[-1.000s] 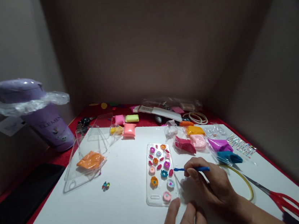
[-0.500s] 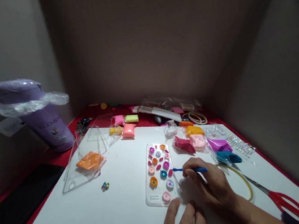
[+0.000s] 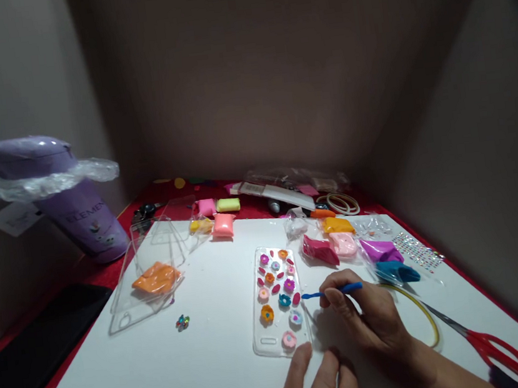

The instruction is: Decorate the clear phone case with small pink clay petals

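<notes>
A clear phone case (image 3: 267,331) lies on the white board, dotted with small clay flowers and dark pink petal-shaped pieces. My right hand (image 3: 372,312) pinches a slim blue clay modelling tool (image 3: 313,295), whose tip is beside a dark pink clay piece (image 3: 296,299) at the case's right edge. Whether the tip touches that piece I cannot tell. At the bottom, my left hand (image 3: 318,385) rests with fingers apart, the index fingertip at the case's lower right corner; it grips nothing.
Bagged clay in crimson (image 3: 320,250), purple (image 3: 382,250) and teal (image 3: 397,271) lies right, near red scissors (image 3: 495,347), a yellow ring (image 3: 430,318) and a rhinestone sheet (image 3: 418,251). Leftward are orange clay (image 3: 157,278), clear cases (image 3: 121,311), a gem cluster (image 3: 183,321) and a purple tumbler (image 3: 85,218).
My right hand and the blue tool have shifted very slightly right, the tool's tip drawing back a little from the case's edge. My left hand stays at the lower corner.
</notes>
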Demonstrator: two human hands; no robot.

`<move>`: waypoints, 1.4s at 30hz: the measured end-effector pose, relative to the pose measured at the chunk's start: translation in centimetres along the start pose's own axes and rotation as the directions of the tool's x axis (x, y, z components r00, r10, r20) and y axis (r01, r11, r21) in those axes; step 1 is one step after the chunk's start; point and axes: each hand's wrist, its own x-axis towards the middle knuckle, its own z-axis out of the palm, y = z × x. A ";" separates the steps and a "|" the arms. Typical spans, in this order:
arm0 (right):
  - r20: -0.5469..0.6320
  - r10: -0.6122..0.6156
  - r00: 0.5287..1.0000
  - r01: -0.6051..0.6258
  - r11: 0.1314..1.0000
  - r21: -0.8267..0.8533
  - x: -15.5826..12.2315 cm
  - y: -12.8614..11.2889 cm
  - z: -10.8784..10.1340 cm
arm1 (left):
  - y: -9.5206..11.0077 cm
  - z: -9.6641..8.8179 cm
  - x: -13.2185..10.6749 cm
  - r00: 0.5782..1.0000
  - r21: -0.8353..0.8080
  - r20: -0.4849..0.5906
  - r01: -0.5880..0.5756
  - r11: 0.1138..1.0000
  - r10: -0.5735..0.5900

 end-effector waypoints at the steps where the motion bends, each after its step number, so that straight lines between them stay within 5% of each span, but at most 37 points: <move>1: 0.004 0.003 1.000 -0.003 1.000 0.003 0.1 0.0 0.0 | 0.0 -0.1 0.0 1.000 0.001 0.001 0.001 1.000 -0.001; 42: -0.002 -0.024 1.000 0.024 0.999 0.040 0.1 0.2 0.2 | 0.0 -0.1 0.1 1.000 0.010 0.001 -0.009 1.000 0.009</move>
